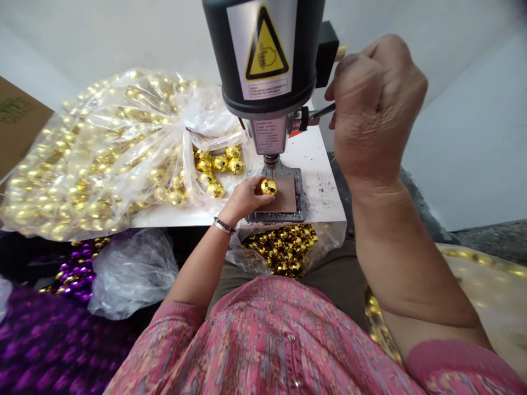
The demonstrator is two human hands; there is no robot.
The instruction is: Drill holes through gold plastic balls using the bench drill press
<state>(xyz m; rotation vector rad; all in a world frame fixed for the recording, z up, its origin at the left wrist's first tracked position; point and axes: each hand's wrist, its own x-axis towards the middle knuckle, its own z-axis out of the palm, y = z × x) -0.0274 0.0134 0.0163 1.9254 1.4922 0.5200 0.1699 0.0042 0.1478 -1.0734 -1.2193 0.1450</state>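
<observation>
My left hand [249,196] grips a faceted gold ball [269,187] between thumb and fingers, over the brown board [285,198] on the base of a drill press [263,60]. The ball is just below the drill's chuck [271,161]. My right hand [373,104] is raised at the machine's right side, its fingers wrapped round the dark lever [324,111]. Several loose gold balls [220,163] lie left of the drill, at the mouth of a clear plastic bag [99,159] full of them.
Under the white table's [317,164] front edge hangs an open bag of gold balls [286,249]. A crumpled clear bag [132,274] and purple balls [76,271] are at lower left. A cardboard box [20,120] stands far left; another bag [486,296] is at right.
</observation>
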